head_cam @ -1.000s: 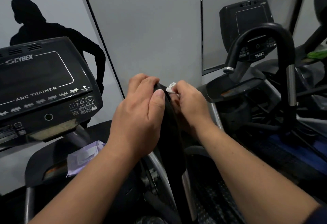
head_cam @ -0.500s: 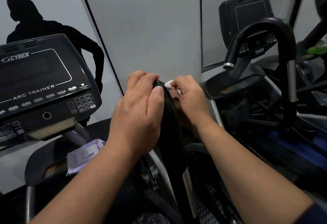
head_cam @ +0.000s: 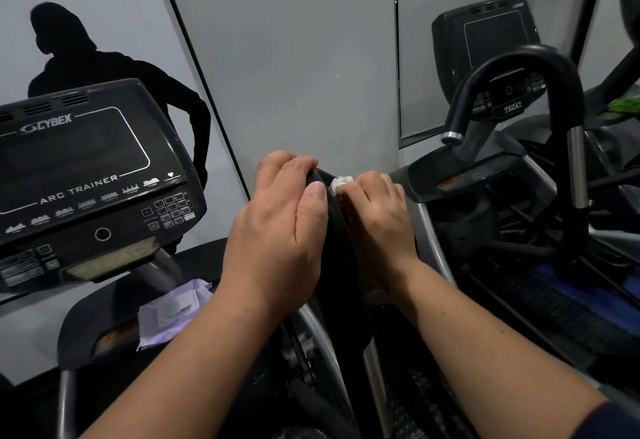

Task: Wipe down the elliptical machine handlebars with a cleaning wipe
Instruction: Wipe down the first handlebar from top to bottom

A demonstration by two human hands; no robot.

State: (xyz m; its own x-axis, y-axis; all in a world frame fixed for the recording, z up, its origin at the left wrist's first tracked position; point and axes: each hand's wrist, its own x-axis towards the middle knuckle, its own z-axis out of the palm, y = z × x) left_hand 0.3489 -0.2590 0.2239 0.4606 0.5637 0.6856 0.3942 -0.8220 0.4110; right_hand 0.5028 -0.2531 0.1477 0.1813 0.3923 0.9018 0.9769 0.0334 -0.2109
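Handlebar [head_cam: 341, 241], black, upright between both hands: left hand [head_cam: 280, 230] curls over its top, right hand [head_cam: 375, 217] pinches a balled white wipe [head_cam: 342, 183] at the fingertips against the top edge, barely shifted over the last second, so wiping lingers there.

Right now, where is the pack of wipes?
In the head view the purple wipe pack lies lower left, on the dark tray under the Cybex console, just left of the left forearm and apart from both hands.
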